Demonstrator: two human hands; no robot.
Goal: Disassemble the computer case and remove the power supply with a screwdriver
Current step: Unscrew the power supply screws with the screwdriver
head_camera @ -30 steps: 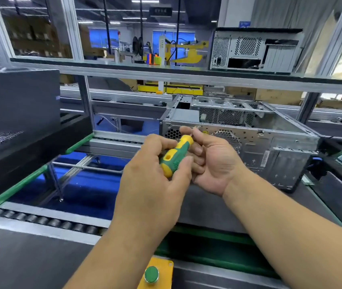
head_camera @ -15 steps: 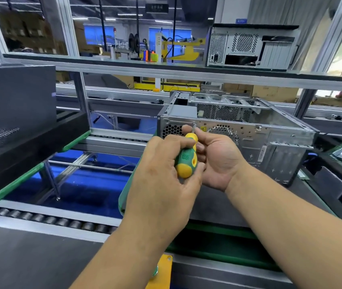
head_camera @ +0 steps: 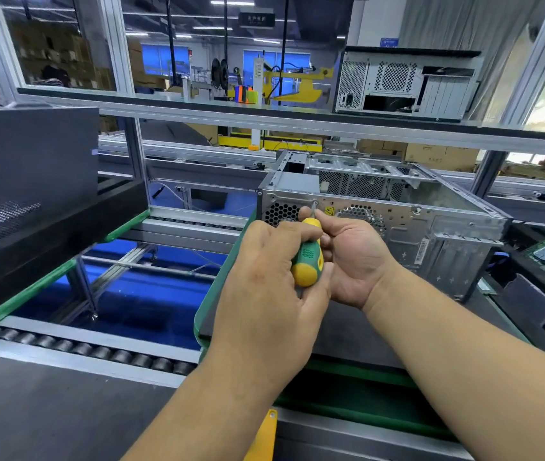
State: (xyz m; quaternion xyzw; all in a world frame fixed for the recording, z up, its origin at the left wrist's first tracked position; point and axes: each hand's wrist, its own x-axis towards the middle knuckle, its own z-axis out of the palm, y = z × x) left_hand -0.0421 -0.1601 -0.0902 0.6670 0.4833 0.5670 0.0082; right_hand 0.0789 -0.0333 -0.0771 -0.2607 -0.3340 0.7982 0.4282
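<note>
The computer case (head_camera: pixel 397 221) lies open-topped on a green-edged pallet (head_camera: pixel 213 294), its rear panel facing the person, near the pallet's left edge; open rollers (head_camera: pixel 91 351) lie left of it. A yellow warning triangle (head_camera: pixel 329 211) marks the panel; its barcode label (head_camera: pixel 421 251) is unreadable. The left hand (head_camera: pixel 271 294) grips the screwdriver (head_camera: pixel 307 257); right hand (head_camera: pixel 354 257) fingers curl round the shaft, tip at the panel's top edge
</note>
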